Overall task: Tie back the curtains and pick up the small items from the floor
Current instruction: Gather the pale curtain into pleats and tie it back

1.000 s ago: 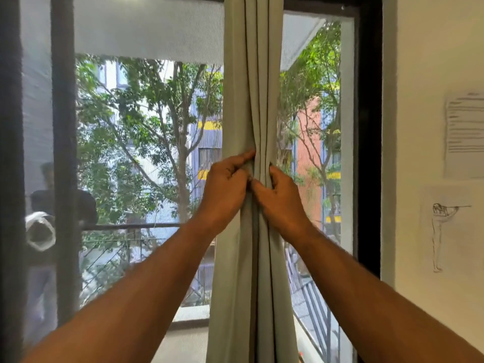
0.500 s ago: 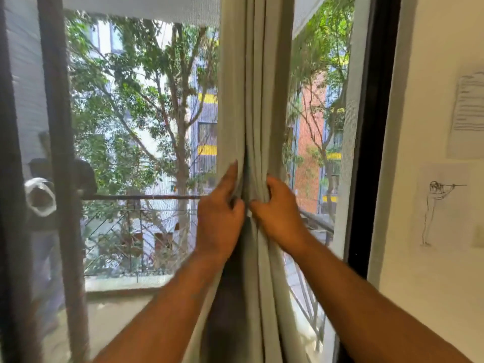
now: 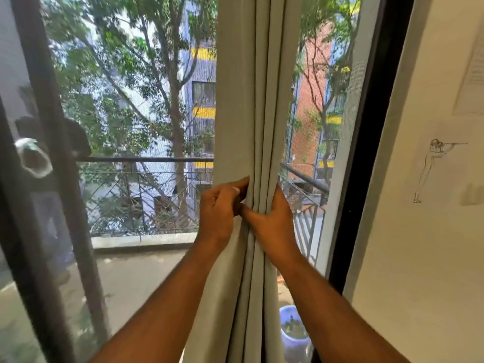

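A pale grey-green curtain (image 3: 251,100) hangs gathered into vertical folds in front of the glass door. My left hand (image 3: 220,213) grips the bunched folds from the left side, thumb and fingers pinching the fabric. My right hand (image 3: 273,224) clasps the same bundle from the right, its thumb pressed across the front. Both hands meet at about mid-height of the curtain. No tie-back and no floor items inside the room are visible.
A dark door frame (image 3: 366,153) stands right of the curtain, beside a white wall (image 3: 419,258) with a pencil sketch (image 3: 432,169) and a paper sheet. Behind the glass are a balcony railing (image 3: 144,159), a blue pot (image 3: 293,334) and a person's reflection at left.
The view has tilted down and come closer, so the balcony floor and blue pot show. Both hands have slid lower on the curtain and closed tighter around the folds.
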